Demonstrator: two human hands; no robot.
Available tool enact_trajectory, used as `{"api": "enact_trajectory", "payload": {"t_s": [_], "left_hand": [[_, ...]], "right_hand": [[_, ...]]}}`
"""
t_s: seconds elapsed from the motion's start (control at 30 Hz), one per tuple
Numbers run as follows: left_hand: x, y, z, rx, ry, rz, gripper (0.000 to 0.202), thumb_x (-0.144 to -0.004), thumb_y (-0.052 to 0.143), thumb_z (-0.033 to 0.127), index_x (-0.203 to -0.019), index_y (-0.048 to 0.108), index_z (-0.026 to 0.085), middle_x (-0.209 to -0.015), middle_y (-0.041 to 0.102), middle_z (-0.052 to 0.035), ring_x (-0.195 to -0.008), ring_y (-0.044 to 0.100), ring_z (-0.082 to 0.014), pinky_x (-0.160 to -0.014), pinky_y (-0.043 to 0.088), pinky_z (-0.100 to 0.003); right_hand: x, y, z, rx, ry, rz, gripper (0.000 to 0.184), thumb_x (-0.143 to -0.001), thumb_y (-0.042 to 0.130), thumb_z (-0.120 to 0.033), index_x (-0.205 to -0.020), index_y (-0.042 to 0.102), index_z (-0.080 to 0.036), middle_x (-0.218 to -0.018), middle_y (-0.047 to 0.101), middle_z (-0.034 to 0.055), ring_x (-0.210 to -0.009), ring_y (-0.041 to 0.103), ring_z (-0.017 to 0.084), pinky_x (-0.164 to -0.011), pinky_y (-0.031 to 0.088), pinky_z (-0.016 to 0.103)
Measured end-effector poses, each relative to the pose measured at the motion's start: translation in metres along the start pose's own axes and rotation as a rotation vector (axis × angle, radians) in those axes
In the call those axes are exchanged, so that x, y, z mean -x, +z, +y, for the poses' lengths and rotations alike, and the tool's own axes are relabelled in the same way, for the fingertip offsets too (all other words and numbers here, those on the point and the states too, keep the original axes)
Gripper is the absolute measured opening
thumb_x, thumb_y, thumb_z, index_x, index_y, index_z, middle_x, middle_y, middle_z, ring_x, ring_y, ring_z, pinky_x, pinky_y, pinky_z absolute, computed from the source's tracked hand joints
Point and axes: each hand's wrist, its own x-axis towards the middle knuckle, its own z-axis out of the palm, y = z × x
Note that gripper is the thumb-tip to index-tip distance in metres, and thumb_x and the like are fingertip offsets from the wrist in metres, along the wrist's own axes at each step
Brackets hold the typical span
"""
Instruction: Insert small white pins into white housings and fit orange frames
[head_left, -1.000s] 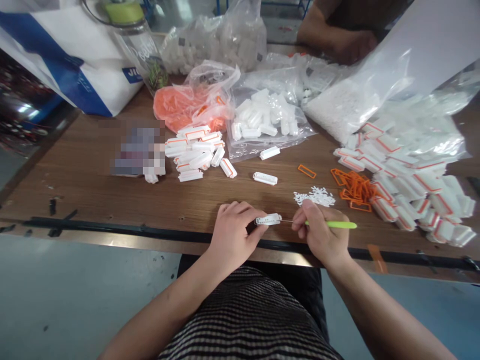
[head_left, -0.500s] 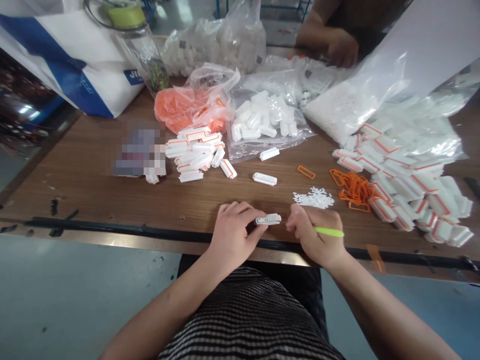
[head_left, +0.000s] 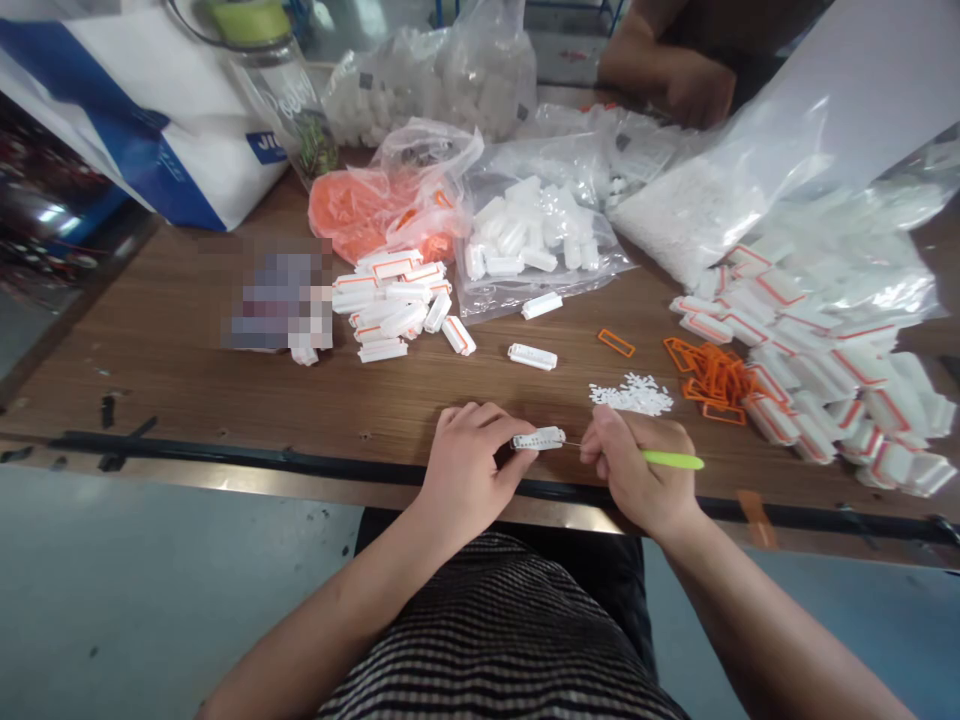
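Observation:
My left hand (head_left: pixel 472 460) pinches one end of a small white plastic connector housing (head_left: pixel 541 438) with a row of dark holes, held at the table's front edge. My right hand (head_left: pixel 645 460) grips a thin pick with a yellow-green handle (head_left: pixel 679 460). Its fine metal tip points left and comes close to the connector's right end; whether they touch I cannot tell. Just beyond my right hand lies a pile of tiny white pieces (head_left: pixel 634 396). A similar white connector housing (head_left: pixel 532 356) and a plain white one (head_left: pixel 541 306) lie farther back.
Orange frames (head_left: pixel 709 378) lie beside a heap of white housings with orange edges (head_left: pixel 810 370) at right; another white heap (head_left: pixel 397 300) is left of centre. Behind stand plastic bags (head_left: pixel 547 235), a bottle (head_left: pixel 281 100) and a paper bag (head_left: pixel 202 150). Across the table is another person's hand (head_left: pixel 701 92).
My right hand has drawn the pick slightly right, and its fingers have shifted, so more of the metal shaft shows. My left hand keeps the connector almost still.

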Motion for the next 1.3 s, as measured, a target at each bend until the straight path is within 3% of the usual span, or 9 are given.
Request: {"api": "enact_trajectory", "payload": {"t_s": [0.1,0.27,0.43,0.67,0.9,1.3], "left_hand": [[-0.0002,-0.0001,0.0006,0.000,-0.003,-0.001,0.012,-0.083,0.073,0.022,-0.094,0.069,0.025,-0.088,0.070,0.0021,-0.085,0.061,-0.0191,-0.080,0.038,-0.038],[-0.0004,-0.0004,0.0013,0.002,0.000,0.005,0.013,-0.082,0.074,0.022,-0.094,0.069,0.025,-0.089,0.071,0.0024,-0.085,0.061,-0.0192,-0.080,0.038,-0.038],[-0.0005,-0.0009,0.0012,-0.004,0.000,0.011,0.014,-0.082,0.074,0.021,-0.095,0.069,0.025,-0.088,0.070,0.0020,-0.085,0.061,-0.0192,-0.081,0.039,-0.039],[0.0001,0.0002,0.0008,-0.010,0.007,0.008,0.014,-0.083,0.074,0.022,-0.095,0.069,0.025,-0.088,0.070,0.0017,-0.085,0.061,-0.0196,-0.080,0.039,-0.039],[0.0000,-0.0002,0.0008,-0.008,0.011,0.011,0.013,-0.083,0.073,0.023,-0.094,0.069,0.025,-0.088,0.070,0.0016,-0.084,0.061,-0.0194,-0.080,0.039,-0.039],[-0.0008,-0.0005,0.0006,-0.011,-0.004,-0.009,0.011,-0.084,0.072,0.024,-0.095,0.069,0.025,-0.088,0.070,0.0012,-0.085,0.062,-0.0195,-0.080,0.039,-0.039]], "right_hand": [[-0.0001,0.0001,0.0018,-0.036,0.026,-0.005,0.048,-0.096,0.048,-0.027,-0.050,0.057,-0.019,-0.045,0.058,-0.0022,-0.036,0.050,0.006,-0.042,0.040,0.021],[0.0015,-0.0009,0.0057,-0.244,0.201,0.091,0.051,-0.096,0.049,-0.034,-0.048,0.057,-0.018,-0.045,0.058,-0.0008,-0.032,0.046,0.006,-0.034,0.035,0.020],[0.0032,0.0004,0.0093,-0.274,0.272,0.068,0.049,-0.094,0.053,-0.035,-0.048,0.058,-0.018,-0.044,0.057,-0.0006,-0.032,0.047,0.006,-0.033,0.035,0.019],[0.0031,0.0022,0.0097,-0.316,0.303,0.096,0.051,-0.093,0.052,-0.039,-0.047,0.057,-0.018,-0.045,0.057,0.0001,-0.031,0.046,0.006,-0.032,0.034,0.019],[0.0001,0.0035,0.0053,-0.218,0.316,0.070,0.048,-0.091,0.056,-0.037,-0.047,0.057,-0.018,-0.042,0.056,-0.0008,-0.031,0.046,0.006,-0.033,0.036,0.018],[0.0014,0.0026,0.0099,-0.308,0.300,0.111,0.052,-0.093,0.053,-0.041,-0.046,0.057,-0.018,-0.044,0.057,0.0005,-0.031,0.046,0.006,-0.032,0.034,0.019]]}}
